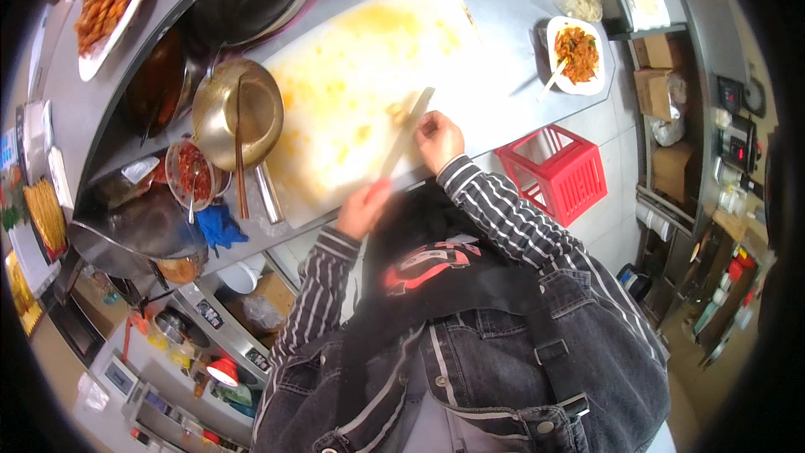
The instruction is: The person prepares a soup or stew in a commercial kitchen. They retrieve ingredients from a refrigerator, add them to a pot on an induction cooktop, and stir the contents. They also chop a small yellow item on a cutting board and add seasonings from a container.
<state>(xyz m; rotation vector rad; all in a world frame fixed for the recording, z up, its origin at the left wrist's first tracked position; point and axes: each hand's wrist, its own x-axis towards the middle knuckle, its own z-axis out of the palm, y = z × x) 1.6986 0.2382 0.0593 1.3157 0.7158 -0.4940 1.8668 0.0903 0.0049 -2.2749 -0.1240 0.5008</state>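
My left hand grips a kitchen knife by its red handle. The knife's blade, a little blurred, slants across a white cutting board marked with orange-yellow stains. Close to the blade's right side is my right hand, its fingers curled; whether they pinch something cannot be made out. A small yellowish piece of food lies on the board just left of the blade. Glare washes out much of the board's surface.
Left of the board, wooden chopsticks rest across a metal pan, beside a red chili sauce bowl and blue cloth. A dish of reddish food stands at right. A red plastic stool is below the counter edge.
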